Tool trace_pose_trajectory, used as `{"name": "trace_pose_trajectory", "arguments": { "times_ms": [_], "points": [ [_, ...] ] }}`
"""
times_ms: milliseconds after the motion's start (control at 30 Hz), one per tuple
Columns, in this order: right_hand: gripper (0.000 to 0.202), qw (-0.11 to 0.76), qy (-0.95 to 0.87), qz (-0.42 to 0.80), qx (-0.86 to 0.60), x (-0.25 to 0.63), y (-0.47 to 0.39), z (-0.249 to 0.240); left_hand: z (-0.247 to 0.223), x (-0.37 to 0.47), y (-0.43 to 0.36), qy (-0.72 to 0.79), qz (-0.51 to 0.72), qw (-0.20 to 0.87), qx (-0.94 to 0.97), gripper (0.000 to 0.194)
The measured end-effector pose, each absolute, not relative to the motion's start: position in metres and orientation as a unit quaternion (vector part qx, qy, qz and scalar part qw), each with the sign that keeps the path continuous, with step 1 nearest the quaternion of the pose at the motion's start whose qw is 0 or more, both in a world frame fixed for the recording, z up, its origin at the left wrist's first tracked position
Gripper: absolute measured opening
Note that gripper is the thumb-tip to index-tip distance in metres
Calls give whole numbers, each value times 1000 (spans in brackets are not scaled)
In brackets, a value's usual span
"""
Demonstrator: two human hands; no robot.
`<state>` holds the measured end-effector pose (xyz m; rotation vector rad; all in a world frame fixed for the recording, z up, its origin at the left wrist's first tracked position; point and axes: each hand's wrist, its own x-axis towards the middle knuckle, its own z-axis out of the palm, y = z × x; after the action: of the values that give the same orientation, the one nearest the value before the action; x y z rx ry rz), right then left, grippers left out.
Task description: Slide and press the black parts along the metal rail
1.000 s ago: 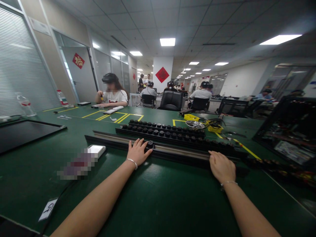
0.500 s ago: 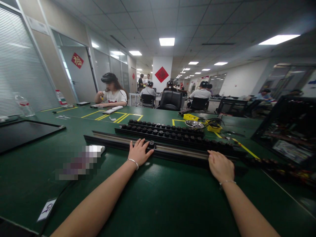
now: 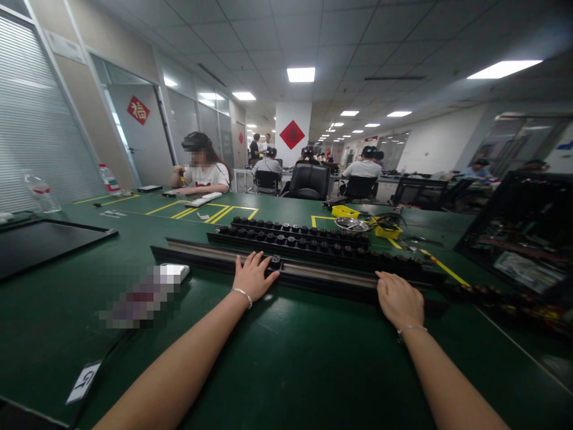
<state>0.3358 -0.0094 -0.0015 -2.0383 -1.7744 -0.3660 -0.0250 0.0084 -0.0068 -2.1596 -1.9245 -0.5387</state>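
Observation:
A long black channel rail with a bare metal strip along its inside lies crosswise on the green table. My left hand rests on its middle with the fingers spread. Just right of those fingers, a small round black socket module sits in the channel, partly covered by the hand. My right hand is closed over the rail farther right, its fingers together and partly hidden from view. Behind lie two more black rails, one nearer and one farther, each lined with several round black modules.
A blurred-out phone-like device with a cable lies left. A black panel is at far left, a dark frame at far right. Yellow bins and a metal dish stand behind. A person sits across the table.
Both hands stay in place on the rail, and the module beside my left hand has not moved. Only the camera view shifts very slightly.

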Motion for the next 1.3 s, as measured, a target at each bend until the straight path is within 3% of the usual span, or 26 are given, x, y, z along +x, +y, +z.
{"name": "trace_pose_trajectory", "arguments": {
  "times_ms": [1300],
  "points": [
    [48, 209, -636, -144, -729, 337, -8, -4, -9, -3, 7, -620, -187, 127, -751, 61]
  ]
}}
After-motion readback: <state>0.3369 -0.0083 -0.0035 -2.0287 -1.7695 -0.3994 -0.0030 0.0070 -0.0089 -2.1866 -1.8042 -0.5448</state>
